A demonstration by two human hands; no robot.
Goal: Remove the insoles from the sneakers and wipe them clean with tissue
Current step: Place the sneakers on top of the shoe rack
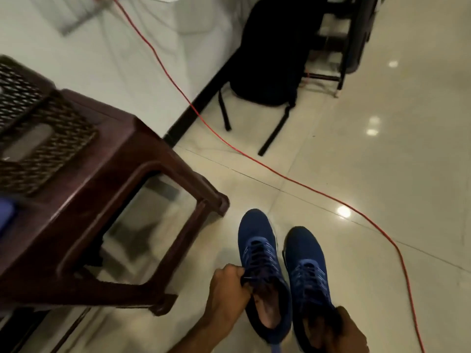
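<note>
Two blue sneakers stand side by side at the bottom of the view, toes pointing away from me. My left hand (228, 289) grips the left sneaker (257, 240) at its tongue and laces. A pale brownish insole (267, 314) shows inside its opening. My right hand (336, 332) is closed on the heel collar of the right sneaker (305, 248), covering its opening. No tissue is visible.
A dark brown plastic stool (122, 154) with a perforated seat stands at left, a blue object (6, 215) at its edge. A red cable (280, 174) runs across the glossy tiled floor. A black backpack (270, 52) and black furniture legs stand behind.
</note>
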